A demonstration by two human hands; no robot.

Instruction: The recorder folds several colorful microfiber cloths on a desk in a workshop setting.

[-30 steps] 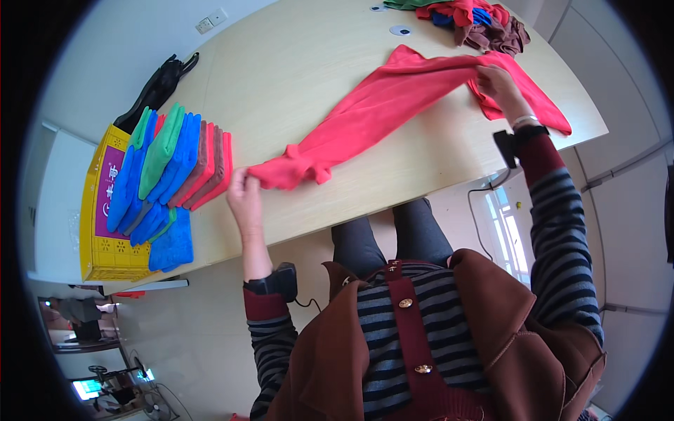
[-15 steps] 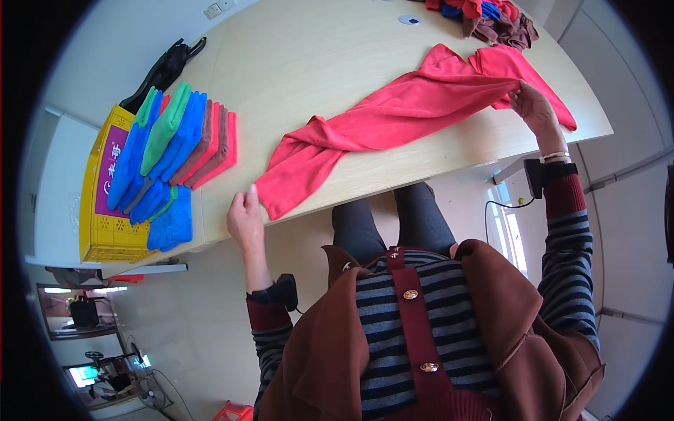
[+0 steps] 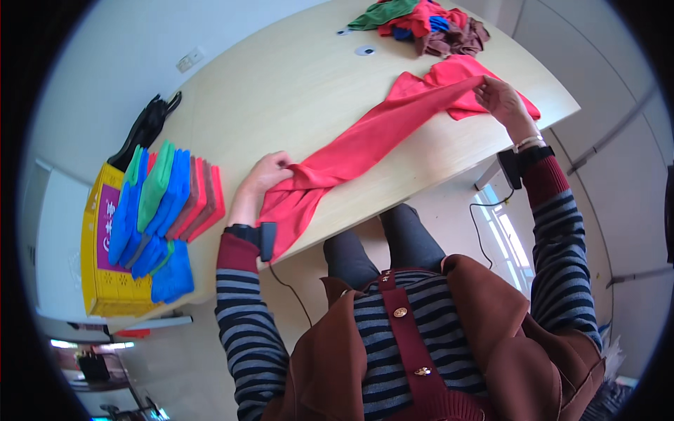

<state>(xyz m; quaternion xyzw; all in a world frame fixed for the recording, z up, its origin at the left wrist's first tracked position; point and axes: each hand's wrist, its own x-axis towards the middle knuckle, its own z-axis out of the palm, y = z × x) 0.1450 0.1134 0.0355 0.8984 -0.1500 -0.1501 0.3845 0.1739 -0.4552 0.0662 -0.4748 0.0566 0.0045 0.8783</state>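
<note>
A long red towel (image 3: 372,137) stretches slantwise over the wooden table, bunched at its left part and crumpled at its far right end. My left hand (image 3: 270,172) pinches its upper edge near the left end, where a loose flap hangs toward the table's front edge. At the right, my right hand (image 3: 502,102) grips another part of the same edge, pulling the cloth fairly taut between both hands. Part of the red cloth lies behind and beneath my right hand.
At the left, a yellow crate (image 3: 91,281) holds folded blue, green, brown and red towels (image 3: 179,193). A black object (image 3: 146,130) lies behind it. Crumpled mixed cloths (image 3: 435,28) form a heap at the far right. A round cable hole (image 3: 366,50) sits in the tabletop (image 3: 281,91).
My left hand has moved from the towel's near left corner up to its upper edge and gripped it there. My right hand keeps its hold. The view has shifted.
</note>
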